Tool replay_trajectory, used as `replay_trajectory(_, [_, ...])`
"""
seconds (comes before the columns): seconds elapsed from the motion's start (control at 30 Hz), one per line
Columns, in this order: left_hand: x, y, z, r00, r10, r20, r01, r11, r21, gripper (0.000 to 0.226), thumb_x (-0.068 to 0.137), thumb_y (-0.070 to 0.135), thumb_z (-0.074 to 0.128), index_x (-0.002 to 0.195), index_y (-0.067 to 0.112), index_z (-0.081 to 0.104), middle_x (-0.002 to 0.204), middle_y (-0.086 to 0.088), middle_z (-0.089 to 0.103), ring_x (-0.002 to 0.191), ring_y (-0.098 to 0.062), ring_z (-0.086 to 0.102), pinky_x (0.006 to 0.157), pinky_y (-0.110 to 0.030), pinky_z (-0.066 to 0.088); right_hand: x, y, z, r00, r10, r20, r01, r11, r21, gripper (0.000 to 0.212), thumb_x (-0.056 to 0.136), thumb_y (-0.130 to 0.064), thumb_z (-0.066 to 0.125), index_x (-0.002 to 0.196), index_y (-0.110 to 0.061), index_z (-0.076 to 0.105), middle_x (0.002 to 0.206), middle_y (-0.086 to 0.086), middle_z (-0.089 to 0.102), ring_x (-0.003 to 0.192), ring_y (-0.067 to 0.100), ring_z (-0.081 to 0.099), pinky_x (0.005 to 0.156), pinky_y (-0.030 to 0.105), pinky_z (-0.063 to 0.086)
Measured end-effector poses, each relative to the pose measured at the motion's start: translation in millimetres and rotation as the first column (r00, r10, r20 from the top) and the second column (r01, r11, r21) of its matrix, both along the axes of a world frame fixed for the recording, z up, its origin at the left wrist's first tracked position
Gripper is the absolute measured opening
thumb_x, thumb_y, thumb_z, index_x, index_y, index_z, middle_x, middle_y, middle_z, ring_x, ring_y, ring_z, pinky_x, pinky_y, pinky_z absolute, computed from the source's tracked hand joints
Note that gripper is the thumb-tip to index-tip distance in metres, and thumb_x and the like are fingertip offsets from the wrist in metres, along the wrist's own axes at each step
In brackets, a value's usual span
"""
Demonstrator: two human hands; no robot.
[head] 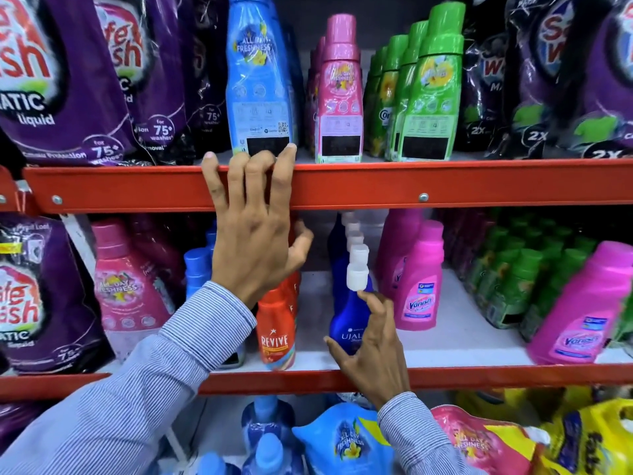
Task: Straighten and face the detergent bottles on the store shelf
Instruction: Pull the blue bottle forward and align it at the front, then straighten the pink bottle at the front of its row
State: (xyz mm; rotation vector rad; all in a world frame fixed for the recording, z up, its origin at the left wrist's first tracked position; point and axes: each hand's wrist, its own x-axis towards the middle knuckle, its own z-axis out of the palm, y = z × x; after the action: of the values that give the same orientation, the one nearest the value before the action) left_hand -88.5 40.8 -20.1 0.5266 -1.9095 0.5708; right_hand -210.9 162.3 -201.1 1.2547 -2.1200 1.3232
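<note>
On the upper shelf stand a tall light-blue bottle (258, 80), a pink bottle (339, 97) and green bottles (428, 97), all with their back labels facing out. My left hand (253, 241) lies over the orange upper shelf rail (376, 186). Its spread fingers hook onto the rail's top edge, and the fingertips touch the light-blue bottle's base. On the middle shelf my right hand (373, 351) holds the front dark-blue Ujala bottle (346, 317), which has a white cap. The thumb is on its left side and the index finger is at its neck. A red Revive bottle (275, 330) stands just left of it.
Pink Vanish bottles (416, 289) and green bottles (507, 286) fill the middle shelf's right side. Purple Safewash pouches (51, 80) hang at left and top right. The lower orange rail (479, 375) runs below my right hand, with refill pouches (346, 440) under it.
</note>
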Motion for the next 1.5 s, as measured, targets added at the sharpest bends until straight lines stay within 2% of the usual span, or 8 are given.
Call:
replay_trajectory(0.1, [0.4, 2.7, 0.3, 1.0, 0.015, 0.012, -0.015, 1.0, 0.017, 0.089, 0.076, 0.038, 0.066, 0.152, 0.007, 0.033, 0.132, -0.02, 0.047, 0.132, -0.039, 0.035, 0.122, -0.071, 0.011, 1.2, 3.3, -1.4, 1.0, -0.003, -0.014, 0.003, 1.0, 0.013, 0.087, 0.07, -0.04, 0.083, 0.138, -0.028, 0.029, 0.134, 0.009, 0.046, 0.113, 0.03, 0.058, 0.071, 0.038, 0.06])
replay_trajectory(0.2, [0.4, 9.1, -0.2, 1.0, 0.014, 0.026, -0.016, 0.999, 0.052, 0.094, 0.073, 0.039, 0.067, 0.153, 0.006, 0.03, 0.139, -0.021, 0.046, 0.137, -0.041, 0.033, 0.122, -0.072, 0.008, 2.2, 14.5, -1.6, 0.999, -0.01, -0.047, 0.01, 1.0, 0.016, 0.083, 0.074, -0.045, 0.078, 0.141, -0.028, 0.031, 0.147, 0.01, 0.039, 0.131, 0.028, 0.045, 0.09, 0.039, 0.058])
replay_trajectory(0.4, [-4.9, 48.8, -27.5, 0.988, -0.118, -0.099, 0.135, 0.973, 0.185, 0.097, 0.074, 0.037, 0.069, 0.156, 0.005, 0.028, 0.165, -0.026, 0.022, 0.154, -0.045, 0.013, 0.123, -0.068, 0.008, -16.1, 60.9, -6.0, 0.96, -0.204, -0.19, 0.221, 0.973, 0.073, 0.072, 0.087, -0.049, 0.059, 0.15, -0.025, 0.033, 0.163, 0.016, 0.021, 0.153, 0.034, 0.018, 0.122, 0.05, 0.027])
replay_trajectory(0.6, [-38.3, 125.4, -140.1, 0.863, -0.486, 0.136, 0.424, 0.845, 0.328, 0.088, 0.077, 0.035, 0.064, 0.155, 0.008, 0.032, 0.163, -0.013, 0.033, 0.153, -0.032, 0.028, 0.12, -0.062, 0.027, -59.7, 116.5, -19.5, 0.893, -0.426, -0.144, 0.445, 0.884, 0.144, 0.08, 0.088, -0.051, 0.051, 0.155, -0.016, 0.023, 0.165, 0.023, 0.008, 0.153, 0.043, 0.01, 0.122, 0.057, 0.019])
replay_trajectory(0.73, [-69.3, 142.4, -191.9, 0.763, -0.524, 0.377, 0.328, 0.818, 0.473, 0.085, 0.08, 0.043, 0.056, 0.155, 0.012, 0.031, 0.16, -0.01, 0.041, 0.149, -0.03, 0.037, 0.118, -0.057, 0.031, -94.6, 149.1, -20.7, 0.84, -0.542, -0.02, 0.543, 0.839, 0.033, 0.08, 0.087, -0.04, 0.061, 0.153, -0.01, 0.027, 0.161, 0.028, 0.017, 0.15, 0.046, 0.013, 0.123, 0.053, 0.016])
replay_trajectory(0.87, [-81.3, 141.9, -218.8, 0.718, -0.495, 0.49, 0.22, 0.829, 0.515, 0.084, 0.081, 0.049, 0.05, 0.154, 0.013, 0.029, 0.158, -0.011, 0.044, 0.147, -0.031, 0.041, 0.117, -0.05, 0.017, -130.9, 172.9, -15.7, 0.774, -0.618, 0.141, 0.629, 0.775, -0.06, 0.094, 0.08, -0.03, 0.073, 0.153, -0.006, 0.02, 0.159, 0.031, 0.02, 0.148, 0.048, 0.019, 0.123, 0.054, 0.018])
replay_trajectory(1.17, [-80.4, 135.2, -240.0, 0.737, -0.435, 0.517, 0.143, 0.848, 0.51, 0.082, 0.084, 0.053, 0.046, 0.152, 0.008, 0.035, 0.155, -0.011, 0.049, 0.144, -0.029, 0.045, 0.12, -0.042, 0.009, -172.7, 187.1, -13.6, 0.749, -0.588, 0.306, 0.634, 0.769, -0.076, 0.11, 0.07, -0.021, 0.085, 0.153, -0.009, 0.014, 0.147, 0.027, 0.039, 0.135, 0.045, 0.04, 0.112, 0.053, 0.039])
replay_trajectory(1.5, [-61.5, 128.0, -243.0, 0.793, -0.49, 0.361, 0.181, 0.757, 0.628, 0.068, 0.086, 0.033, 0.049, 0.148, 0.005, 0.045, 0.151, -0.009, 0.053, 0.144, -0.024, 0.043, 0.126, -0.031, 0.007, -127.2, 153.9, -0.7, 0.857, -0.457, 0.239, 0.5, 0.85, -0.168, 0.101, 0.068, -0.029, 0.087, 0.147, -0.008, 0.028, 0.144, 0.021, 0.044, 0.131, 0.038, 0.046, 0.101, 0.047, 0.047])
